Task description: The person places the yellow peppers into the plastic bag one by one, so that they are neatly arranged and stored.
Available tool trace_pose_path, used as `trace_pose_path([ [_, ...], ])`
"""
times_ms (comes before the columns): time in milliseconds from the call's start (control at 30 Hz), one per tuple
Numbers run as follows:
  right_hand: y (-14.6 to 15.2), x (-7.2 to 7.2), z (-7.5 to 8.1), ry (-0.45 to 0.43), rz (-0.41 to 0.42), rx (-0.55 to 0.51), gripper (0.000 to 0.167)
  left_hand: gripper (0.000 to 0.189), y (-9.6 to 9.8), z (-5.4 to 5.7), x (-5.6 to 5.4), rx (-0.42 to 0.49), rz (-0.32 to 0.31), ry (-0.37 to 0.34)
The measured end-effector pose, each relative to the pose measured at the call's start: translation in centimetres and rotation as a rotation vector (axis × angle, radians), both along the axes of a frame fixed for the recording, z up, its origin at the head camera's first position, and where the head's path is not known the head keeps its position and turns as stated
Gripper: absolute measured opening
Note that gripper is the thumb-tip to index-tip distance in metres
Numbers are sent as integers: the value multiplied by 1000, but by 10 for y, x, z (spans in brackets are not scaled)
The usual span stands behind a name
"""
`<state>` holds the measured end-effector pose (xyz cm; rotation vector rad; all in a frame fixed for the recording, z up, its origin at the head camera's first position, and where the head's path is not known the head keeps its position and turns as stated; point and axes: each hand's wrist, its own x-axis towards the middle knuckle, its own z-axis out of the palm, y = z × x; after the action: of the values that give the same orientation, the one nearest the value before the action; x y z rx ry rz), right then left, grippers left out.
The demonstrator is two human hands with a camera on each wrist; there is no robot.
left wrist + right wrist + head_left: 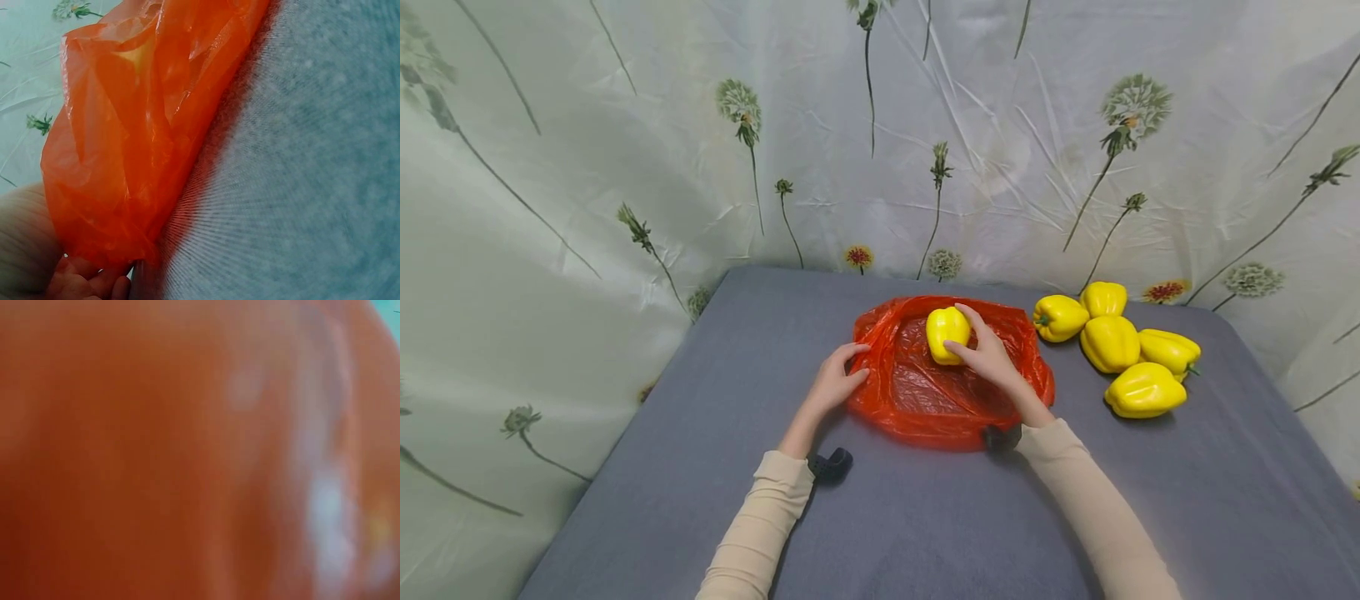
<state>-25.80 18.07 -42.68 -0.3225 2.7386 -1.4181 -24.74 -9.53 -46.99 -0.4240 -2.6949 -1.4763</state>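
A red plastic bag [917,425] lies spread open on the grey surface, its mouth facing up. At the bag's left edge my left hand [832,382] grips the plastic between thumb and fingers. In the left wrist view the curled fingers [94,284] show beneath the crumpled bag [125,156]. My right hand [992,357] holds a yellow bell pepper [946,335] within the bag's opening, thumb and fingers on its right side. Whether that pepper touches the bag's bottom I cannot tell. Blurred red plastic [144,450] fills the right wrist view and hides the right hand there.
Several yellow bell peppers [1109,343] lie in a cluster right of the bag. The grey cloth-covered table [910,525] runs back to a pale curtain [820,108] printed with flowers. Dark wrist devices [831,467] sit at both wrists.
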Motion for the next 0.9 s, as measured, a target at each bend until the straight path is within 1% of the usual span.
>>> trace_pose_path([
  [267, -15, -6, -4, 25, -2, 22, 69, 40, 0, -1, -1, 6, -7, 0],
  [533, -21, -8, -8, -7, -3, 66, 70, 39, 0, 0, -1, -2, -8, 6],
  [733, -22, -7, -11, -5, -20, 89, 71, 39, 0, 0, 0, 4, -12, -1],
  [900, -23, -5, -9, 7, 17, 95, 77, 40, -1, 0, 0, 7, -13, -7],
])
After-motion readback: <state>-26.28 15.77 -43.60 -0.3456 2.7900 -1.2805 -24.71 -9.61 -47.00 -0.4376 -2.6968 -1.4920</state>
